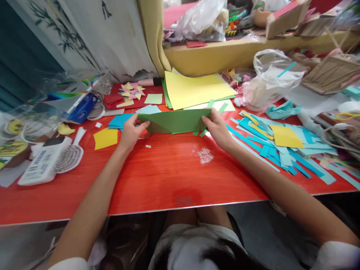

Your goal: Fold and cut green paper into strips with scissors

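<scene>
A long strip of green paper is held level just above the red table. My left hand pinches its left end between thumb and fingers. At the other end my right hand grips the strip the same way. Thin light green strips show behind the paper near my right hand. Close to my left hand lie blue paper sheets and a yellow square. Behind the green paper rests a stack of sheets with a yellow sheet on top.
Blue paper strips and a yellow square cover the right side. A hairbrush and a white bottle lie at left. Paper stars sit at the back. A white plastic bag stands back right.
</scene>
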The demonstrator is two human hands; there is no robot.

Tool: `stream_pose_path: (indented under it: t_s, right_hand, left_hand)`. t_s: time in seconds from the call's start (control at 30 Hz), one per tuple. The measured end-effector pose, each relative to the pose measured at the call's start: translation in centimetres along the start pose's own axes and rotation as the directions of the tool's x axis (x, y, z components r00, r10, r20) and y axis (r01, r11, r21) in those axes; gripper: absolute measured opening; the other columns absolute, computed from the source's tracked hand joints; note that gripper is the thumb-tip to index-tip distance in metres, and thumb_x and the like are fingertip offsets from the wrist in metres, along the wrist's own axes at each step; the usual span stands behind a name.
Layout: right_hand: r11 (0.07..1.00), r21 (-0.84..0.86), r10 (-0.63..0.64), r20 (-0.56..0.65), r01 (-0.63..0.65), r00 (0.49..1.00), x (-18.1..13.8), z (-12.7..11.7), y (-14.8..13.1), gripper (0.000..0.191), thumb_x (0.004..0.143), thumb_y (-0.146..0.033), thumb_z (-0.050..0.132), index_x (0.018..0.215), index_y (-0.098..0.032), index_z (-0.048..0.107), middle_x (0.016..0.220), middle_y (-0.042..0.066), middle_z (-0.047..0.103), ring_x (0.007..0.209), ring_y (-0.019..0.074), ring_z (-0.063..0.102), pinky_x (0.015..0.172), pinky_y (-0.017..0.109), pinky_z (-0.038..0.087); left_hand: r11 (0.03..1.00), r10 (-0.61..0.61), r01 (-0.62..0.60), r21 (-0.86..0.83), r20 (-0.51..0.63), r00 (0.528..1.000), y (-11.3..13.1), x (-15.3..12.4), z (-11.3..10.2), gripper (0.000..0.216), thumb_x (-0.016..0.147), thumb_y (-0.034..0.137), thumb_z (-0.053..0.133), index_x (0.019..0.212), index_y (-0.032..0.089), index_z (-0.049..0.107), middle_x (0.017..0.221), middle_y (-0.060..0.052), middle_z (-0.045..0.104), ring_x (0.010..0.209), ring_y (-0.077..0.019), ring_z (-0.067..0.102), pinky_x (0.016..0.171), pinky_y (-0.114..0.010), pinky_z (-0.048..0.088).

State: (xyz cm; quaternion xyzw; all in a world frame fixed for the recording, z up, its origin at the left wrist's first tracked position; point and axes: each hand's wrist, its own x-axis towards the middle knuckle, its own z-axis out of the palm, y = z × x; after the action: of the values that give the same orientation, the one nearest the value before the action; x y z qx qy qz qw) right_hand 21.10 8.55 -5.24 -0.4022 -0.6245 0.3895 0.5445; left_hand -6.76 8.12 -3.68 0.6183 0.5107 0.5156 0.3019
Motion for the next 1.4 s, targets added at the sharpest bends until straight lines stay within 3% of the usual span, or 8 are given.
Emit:
stream_pose_path:
  t_s: [0.4,0.57,0.73,0.97,1.2,1.33,1.4]
  right_hand:
    - [0.995,-0.084,-0.041,0.033,0.044,0.999,0.0,-0.1,0.5,0.008,0.087,-0.021,0.044,0.093,-0.024,0.047,0.089,0.001,0.056,0.088,0.0172,0.054,0.089,0.036,0.044]
    - [0.986,-0.162,-0.026,0.044,0.032,0.999,0.1,-0.2,1.1,0.012,0.087,-0.022,0.043,0.096,-0.024,0.049,0.094,0.002,0.058,0.09,0.0182,0.054,0.088,0.037,0.046]
    - [0.978,-0.206,-0.016,0.016,0.019,1.0,0.2,-0.5,0.8,0.018,0.086,-0.02,0.043,0.1,-0.024,0.053,0.098,0.003,0.059,0.096,0.0203,0.054,0.086,0.038,0.047]
    - [0.993,-0.032,0.111,0.028,-0.11,0.993,0.6,-0.9,0.2,0.015,0.081,-0.017,0.048,0.092,-0.02,0.057,0.09,0.003,0.064,0.085,0.019,0.06,0.074,0.034,0.052]
    - [0.969,0.077,0.231,0.032,-0.233,0.972,0.7,-1.2,0.1,0.017,0.076,-0.012,0.048,0.087,-0.017,0.059,0.081,0.002,0.065,0.069,0.0152,0.061,0.061,0.028,0.053]
    - [0.946,0.123,0.301,0.009,-0.3,0.954,0.7,-1.2,-0.7,0.013,0.077,-0.014,0.051,0.088,-0.017,0.058,0.083,0.003,0.065,0.068,0.0143,0.062,0.058,0.026,0.055]
    - [0.92,0.153,0.354,0.069,-0.361,0.933,0.6,-1.3,-1.1,0.013,0.076,-0.018,0.057,0.089,-0.016,0.058,0.087,0.005,0.065,0.067,0.0147,0.062,0.054,0.026,0.056]
  left_hand:
    - [1.0,-0.022,0.022,-0.014,0.011,1.0,-0.3,0.3,-0.4,0.021,0.069,0.023,0.065,0.09,0.018,0.066,0.083,-0.002,0.066,0.077,-0.0135,0.058,0.064,-0.022,0.047]
    - [0.995,-0.098,0.099,-0.021,0.048,0.994,-0.6,0.4,-0.5,0.026,0.068,0.022,0.067,0.093,0.017,0.067,0.071,-0.001,0.063,0.066,-0.012,0.055,0.057,-0.021,0.045]
    - [0.991,-0.118,0.121,-0.055,0.053,0.992,-0.1,0.4,-0.6,0.022,0.068,0.026,0.068,0.087,0.016,0.069,0.072,-0.001,0.064,0.055,-0.0071,0.046,0.051,-0.02,0.038]
    - [0.962,-0.226,0.236,-0.135,0.083,0.97,0.7,0.4,-0.8,0.015,0.063,0.025,0.07,0.073,0.014,0.066,0.059,0.002,0.055,0.043,-0.0027,0.033,0.039,-0.018,0.021]
    - [0.922,-0.362,0.384,-0.049,0.244,0.9,1.2,0.0,-1.0,0.022,0.063,0.032,0.072,0.073,0.015,0.064,0.06,0.002,0.053,0.045,-0.0038,0.038,0.039,-0.018,0.022]
    - [0.908,-0.407,0.418,0.0,0.229,0.884,1.1,0.0,-0.8,0.024,0.058,0.031,0.076,0.065,0.013,0.062,0.058,0.002,0.053,0.045,-0.0035,0.038,0.039,-0.018,0.023]
    - [0.913,-0.399,0.408,-0.005,0.194,0.896,1.0,0.0,-0.7,0.024,0.058,0.031,0.076,0.064,0.012,0.062,0.057,0.002,0.054,0.044,-0.0035,0.039,0.039,-0.019,0.023]
